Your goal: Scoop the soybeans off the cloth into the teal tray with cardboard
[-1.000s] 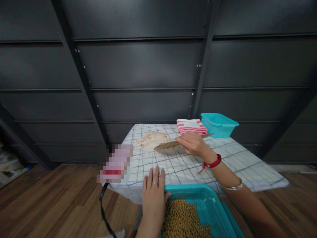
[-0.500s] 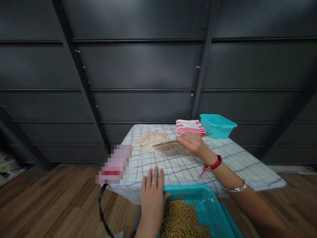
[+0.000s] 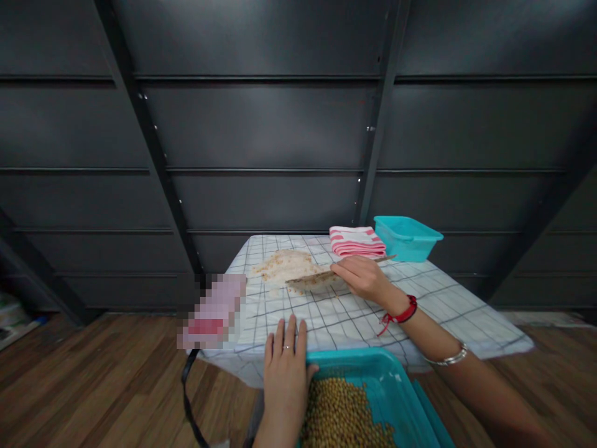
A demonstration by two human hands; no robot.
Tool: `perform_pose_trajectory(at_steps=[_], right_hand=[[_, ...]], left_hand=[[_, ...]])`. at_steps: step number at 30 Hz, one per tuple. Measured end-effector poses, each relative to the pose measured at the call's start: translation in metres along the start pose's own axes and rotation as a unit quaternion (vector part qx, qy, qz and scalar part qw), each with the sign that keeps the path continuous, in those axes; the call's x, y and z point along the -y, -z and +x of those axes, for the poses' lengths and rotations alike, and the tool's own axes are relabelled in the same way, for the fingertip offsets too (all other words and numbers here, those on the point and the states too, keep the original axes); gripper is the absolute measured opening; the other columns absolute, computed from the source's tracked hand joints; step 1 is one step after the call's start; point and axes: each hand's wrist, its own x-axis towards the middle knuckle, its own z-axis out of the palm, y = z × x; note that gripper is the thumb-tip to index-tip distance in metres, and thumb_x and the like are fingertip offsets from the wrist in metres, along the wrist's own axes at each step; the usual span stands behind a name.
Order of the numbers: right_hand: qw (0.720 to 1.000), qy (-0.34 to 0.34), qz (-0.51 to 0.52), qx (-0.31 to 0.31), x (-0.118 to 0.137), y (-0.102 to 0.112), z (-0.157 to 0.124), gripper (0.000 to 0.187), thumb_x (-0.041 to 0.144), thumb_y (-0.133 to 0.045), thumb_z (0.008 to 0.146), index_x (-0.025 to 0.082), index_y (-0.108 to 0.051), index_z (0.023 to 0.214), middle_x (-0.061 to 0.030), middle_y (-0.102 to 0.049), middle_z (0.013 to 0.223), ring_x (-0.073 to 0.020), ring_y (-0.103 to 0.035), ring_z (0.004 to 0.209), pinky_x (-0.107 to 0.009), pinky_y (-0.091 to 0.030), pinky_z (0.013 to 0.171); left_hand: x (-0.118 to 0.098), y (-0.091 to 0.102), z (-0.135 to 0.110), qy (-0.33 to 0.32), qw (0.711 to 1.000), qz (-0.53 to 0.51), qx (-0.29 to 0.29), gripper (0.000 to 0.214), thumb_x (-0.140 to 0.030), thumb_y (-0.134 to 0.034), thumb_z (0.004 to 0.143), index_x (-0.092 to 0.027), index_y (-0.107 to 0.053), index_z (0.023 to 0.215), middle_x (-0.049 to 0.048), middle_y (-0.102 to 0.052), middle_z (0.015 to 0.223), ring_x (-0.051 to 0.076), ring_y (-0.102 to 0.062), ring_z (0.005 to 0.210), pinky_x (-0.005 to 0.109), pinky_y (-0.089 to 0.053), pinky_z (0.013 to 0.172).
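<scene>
My right hand (image 3: 362, 277) grips a thin, flat brown strip (image 3: 317, 277), seen nearly edge-on, its kind unclear. The strip's left end is low over the cloth, at the near side of a pale powdery heap (image 3: 289, 263) with small yellowish bits in it. My left hand (image 3: 285, 367) lies flat with fingers stretched on the table's near edge, beside the rim of a teal tray (image 3: 373, 354). Inside the tray are many small round tan beans (image 3: 342, 410).
A checked white cloth (image 3: 448, 305) covers the table. At the back right a folded pink-and-white towel (image 3: 357, 240) lies beside a turquoise basket (image 3: 407, 241). A blurred-out pink object (image 3: 214, 311) with a black strap is at the left edge. Dark panelled wall (image 3: 261, 124) stands behind.
My right hand and the brown strip have dropped slightly, and the strip's tilt has changed a little. My left hand stays flat by the tray. The whole view has shifted slightly.
</scene>
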Motion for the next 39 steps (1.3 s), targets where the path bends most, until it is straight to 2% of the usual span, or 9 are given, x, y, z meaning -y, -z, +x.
perform_pose_trajectory(at_steps=[13,19,25,39], right_hand=[[1.0,-0.008,0.006,0.027,0.0,0.004,-0.002,0.026,0.003,-0.035,0.082,0.016,-0.057,0.09,-0.0033,-0.059,0.067,-0.0123,-0.051,0.064,-0.027,-0.042,0.058],[1.0,-0.008,0.009,0.011,0.001,0.008,-0.001,0.025,0.002,-0.036,0.081,0.014,-0.056,0.09,-0.0043,-0.06,0.068,-0.0129,-0.051,0.065,-0.028,-0.042,0.058],[0.999,-0.008,0.009,0.049,0.002,0.009,-0.004,0.026,0.004,-0.036,0.082,0.016,-0.057,0.091,-0.003,-0.06,0.068,-0.0121,-0.051,0.064,-0.027,-0.041,0.058],[1.0,-0.012,0.017,0.022,0.008,0.023,-0.007,0.023,0.004,-0.038,0.081,0.015,-0.055,0.092,-0.004,-0.061,0.07,-0.0128,-0.05,0.065,-0.027,-0.041,0.057]], left_hand=[[0.0,-0.001,0.0,-0.001,1.0,-0.004,-0.001,0.056,-0.019,-0.059,0.069,-0.02,-0.047,0.123,0.0098,-0.052,0.129,0.028,-0.047,0.117,0.047,-0.045,0.091],[-0.001,0.0,0.0,0.003,1.0,-0.002,0.002,0.055,-0.019,-0.06,0.068,-0.019,-0.048,0.122,0.0093,-0.052,0.129,0.028,-0.047,0.117,0.047,-0.045,0.091],[0.0,-0.003,-0.001,0.0,1.0,-0.002,0.0,0.057,-0.022,-0.059,0.069,-0.022,-0.045,0.125,0.01,-0.05,0.131,0.028,-0.046,0.118,0.048,-0.044,0.092],[-0.001,0.0,0.0,0.001,1.0,0.002,-0.002,0.054,-0.021,-0.059,0.069,-0.02,-0.049,0.122,0.0095,-0.052,0.129,0.028,-0.048,0.116,0.046,-0.046,0.09]])
